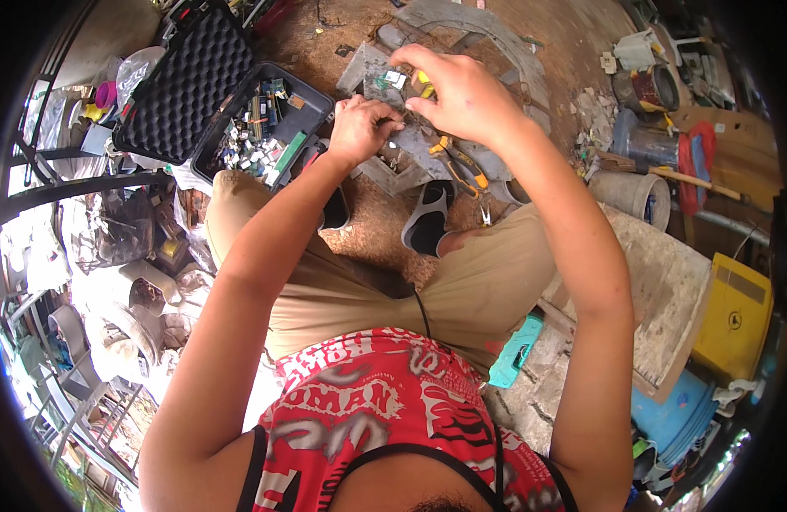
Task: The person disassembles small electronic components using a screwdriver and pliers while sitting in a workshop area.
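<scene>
Toward twelve o'clock, a worn grey slab (pixel 356 75) lies on the brown floor (pixel 370 218). The left hand (pixel 358 132), at about half past eleven, has thumb and fingertips drawn close; whether anything tiny is pinched there cannot be told. The right hand (pixel 464 96), nearer half past twelve, arches with thumb and forefinger apart; a yellow piece (pixel 424 83) shows inside its curl, but whether the hidden fingers grip it is unclear. Between the hands, near the right forefinger, sits a small white piece (pixel 395 78) with green bits around it.

At half past ten, an open black case (pixel 319 101) with a foam-lined lid (pixel 184 81) holds a heap of small parts (pixel 242 145) and a green strip (pixel 290 152). Sorting seems well along, judging by that heap, with the white piece apparently left to deal with. Yellow-and-black pliers (pixel 459 166) lie at one o'clock, smaller pliers (pixel 486 214) at two.
</scene>
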Tool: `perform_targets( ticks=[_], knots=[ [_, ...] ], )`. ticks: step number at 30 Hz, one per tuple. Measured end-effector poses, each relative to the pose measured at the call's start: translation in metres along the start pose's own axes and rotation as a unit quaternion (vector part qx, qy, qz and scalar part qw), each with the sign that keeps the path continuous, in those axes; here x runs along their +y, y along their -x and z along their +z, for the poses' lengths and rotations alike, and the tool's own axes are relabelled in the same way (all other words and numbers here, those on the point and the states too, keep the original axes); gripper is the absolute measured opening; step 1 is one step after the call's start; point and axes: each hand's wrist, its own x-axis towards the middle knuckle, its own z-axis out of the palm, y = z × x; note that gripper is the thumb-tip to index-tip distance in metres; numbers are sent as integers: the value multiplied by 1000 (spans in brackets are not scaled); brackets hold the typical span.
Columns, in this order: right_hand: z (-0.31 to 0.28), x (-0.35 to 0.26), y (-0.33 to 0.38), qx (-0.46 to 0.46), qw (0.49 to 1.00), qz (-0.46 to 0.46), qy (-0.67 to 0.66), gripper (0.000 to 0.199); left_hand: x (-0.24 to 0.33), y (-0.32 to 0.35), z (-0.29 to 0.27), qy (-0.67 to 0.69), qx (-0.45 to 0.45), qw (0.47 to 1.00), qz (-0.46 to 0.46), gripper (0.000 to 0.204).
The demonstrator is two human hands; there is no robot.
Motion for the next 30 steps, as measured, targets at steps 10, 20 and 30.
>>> perform_targets(
  ticks=[10,20,30],
  knots=[
    [6,0,0,27,999,-14,23,51,-1,-1,2,26,12,999,17,22],
    [-10,-13,7,178,982,42,-51,86,-5,-11,-1,30,-33,998,-32,22],
    [85,36,146,-97,941,304,109,76,-3,-13,0,66,-59,996,-22,18]
  ],
)
